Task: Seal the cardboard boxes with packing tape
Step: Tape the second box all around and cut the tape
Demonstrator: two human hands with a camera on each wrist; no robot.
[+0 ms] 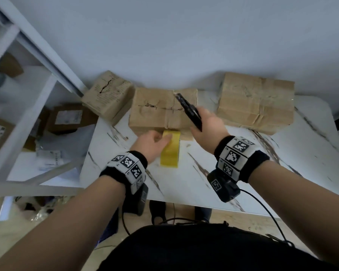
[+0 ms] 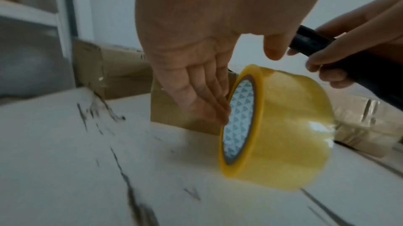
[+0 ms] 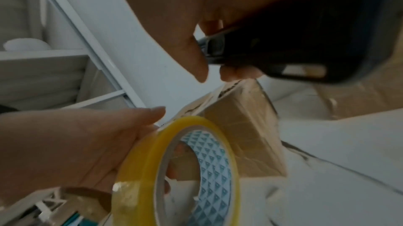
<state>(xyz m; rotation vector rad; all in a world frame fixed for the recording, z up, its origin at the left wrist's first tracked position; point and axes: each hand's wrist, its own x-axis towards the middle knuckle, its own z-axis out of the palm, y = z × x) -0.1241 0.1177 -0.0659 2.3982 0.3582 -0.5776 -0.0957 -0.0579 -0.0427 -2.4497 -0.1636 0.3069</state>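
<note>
A yellow roll of packing tape point(image 1: 170, 151) stands on edge on the marbled white table point(image 1: 252, 165), just in front of the middle cardboard box point(image 1: 155, 114). My left hand point(image 1: 160, 139) is at the roll. Its straight fingers point(image 2: 205, 98) lie against the roll's left face point(image 2: 240, 117), and the thumb hovers just over the top. My right hand point(image 1: 205, 122) grips black scissors point(image 1: 188, 108) above the box's right part, tip pointing away over its top. The box's centre seam looks cracked and crumpled. In the right wrist view the scissors point(image 3: 305, 40) are above the tape point(image 3: 139, 169).
A smaller box point(image 1: 106, 94) leans at the table's back left, and a larger one point(image 1: 256, 100) sits at the back right. A white shelf frame point(image 1: 37, 79) with parcels stands to the left. Cables hang from my wrists near the front edge.
</note>
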